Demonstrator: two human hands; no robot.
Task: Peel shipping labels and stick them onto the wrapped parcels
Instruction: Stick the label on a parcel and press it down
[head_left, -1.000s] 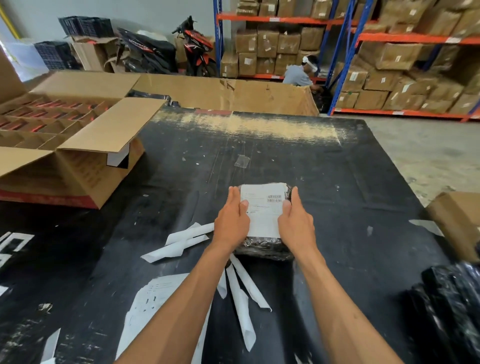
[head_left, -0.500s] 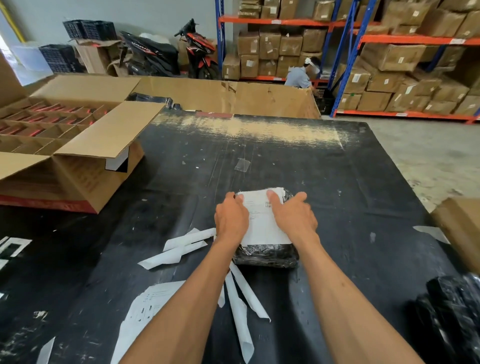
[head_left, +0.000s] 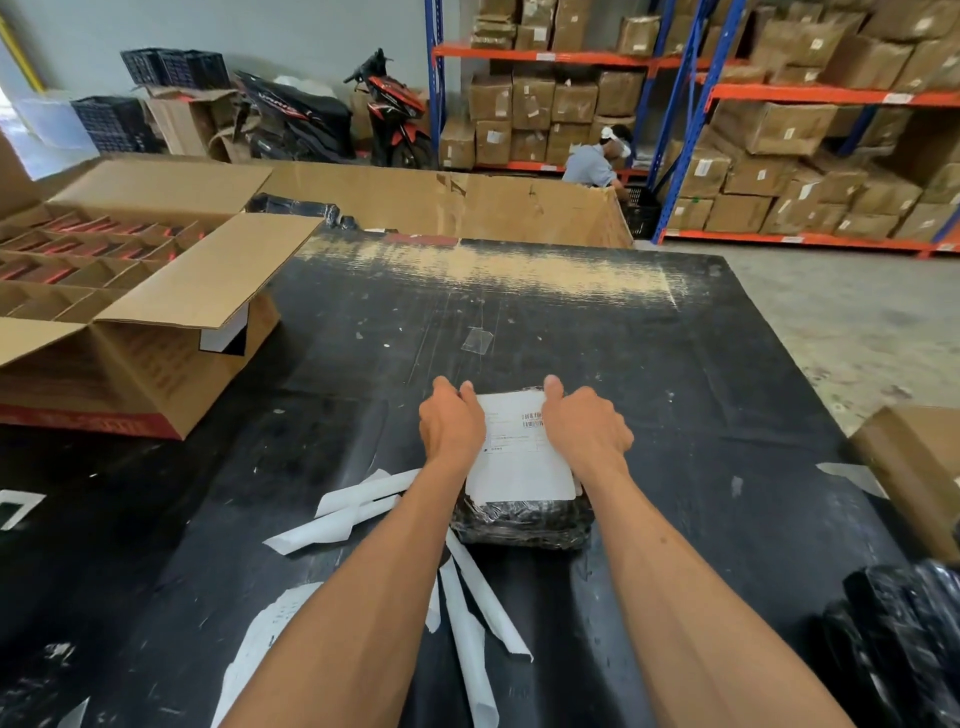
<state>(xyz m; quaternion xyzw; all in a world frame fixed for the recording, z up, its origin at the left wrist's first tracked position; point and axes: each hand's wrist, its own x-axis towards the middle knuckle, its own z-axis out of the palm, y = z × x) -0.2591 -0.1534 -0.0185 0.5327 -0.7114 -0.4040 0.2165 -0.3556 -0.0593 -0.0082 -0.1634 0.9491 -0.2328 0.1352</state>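
Both hands, left grip (head_left: 451, 423) and right grip (head_left: 587, 428), are curling over the far edge of a labelled parcel (head_left: 522, 512) lying on the bench (head_left: 675, 374).

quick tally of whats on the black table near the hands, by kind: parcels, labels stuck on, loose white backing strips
wrapped parcel: 1
shipping label stuck on its top: 1
loose backing strips: 4, two left of the parcel, two in front of it
total: 6
The left hand and right hand grip the parcel's far edge.
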